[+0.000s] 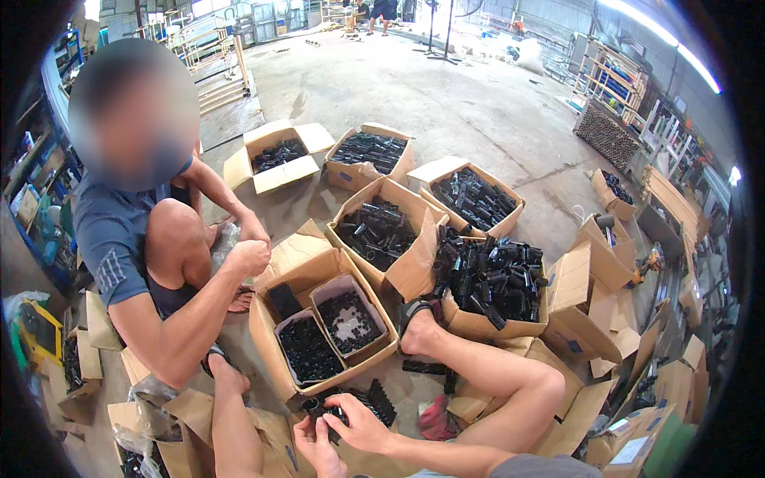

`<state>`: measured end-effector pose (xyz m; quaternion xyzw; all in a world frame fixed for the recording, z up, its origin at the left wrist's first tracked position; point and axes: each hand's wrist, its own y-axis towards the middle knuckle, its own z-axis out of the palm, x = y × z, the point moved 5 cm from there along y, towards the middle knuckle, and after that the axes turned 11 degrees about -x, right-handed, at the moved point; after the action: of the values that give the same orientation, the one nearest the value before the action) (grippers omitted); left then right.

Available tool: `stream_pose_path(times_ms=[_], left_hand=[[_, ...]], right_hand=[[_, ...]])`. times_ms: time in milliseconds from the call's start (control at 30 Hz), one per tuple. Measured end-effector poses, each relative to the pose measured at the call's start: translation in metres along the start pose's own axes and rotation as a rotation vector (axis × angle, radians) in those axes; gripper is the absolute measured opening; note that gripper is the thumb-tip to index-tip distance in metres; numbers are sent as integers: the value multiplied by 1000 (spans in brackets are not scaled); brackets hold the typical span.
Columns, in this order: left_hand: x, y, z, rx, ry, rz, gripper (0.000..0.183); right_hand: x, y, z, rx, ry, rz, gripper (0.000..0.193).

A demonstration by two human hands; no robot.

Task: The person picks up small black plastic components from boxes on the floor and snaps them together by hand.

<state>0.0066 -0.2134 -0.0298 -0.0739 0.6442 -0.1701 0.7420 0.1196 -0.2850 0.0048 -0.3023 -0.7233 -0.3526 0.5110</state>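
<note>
Between my legs, my left hand (317, 448) and my right hand (363, 425) are closed together on a black plastic tube-shaped part (312, 405). Its round hollow end shows beyond my fingers, which hide much of the rest. Just right of it lies a group of black ridged parts (381, 402). Ahead of my hands stands an open cardboard box (373, 360). Two bins inside it, a left bin (281, 341) and a right bin (381, 317), hold small black pieces; the right one shows part of its pale bottom.
Several open cartons of black tubular parts stand ahead, among them a heaped carton (510, 325) by my right foot. A co-worker (127, 263) squats at the left, hands together. Cardboard flaps (590, 311) stick up at the right. A red cloth (437, 420) lies beside my right leg.
</note>
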Motion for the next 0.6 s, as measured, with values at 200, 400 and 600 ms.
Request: stream_pose_path(times_ms=[200,400,600], left_hand=[[-3,-4,3,25,-29,-24,15],[-4,-4,2,19,-41,-29,16],[-6,-3,2,24,-29,-40,18]], right_hand=[[-10,-2,1,53,-33,56,24],[2,1,-4,27,57,70,27],[-4,0,2,36,0,29,28]])
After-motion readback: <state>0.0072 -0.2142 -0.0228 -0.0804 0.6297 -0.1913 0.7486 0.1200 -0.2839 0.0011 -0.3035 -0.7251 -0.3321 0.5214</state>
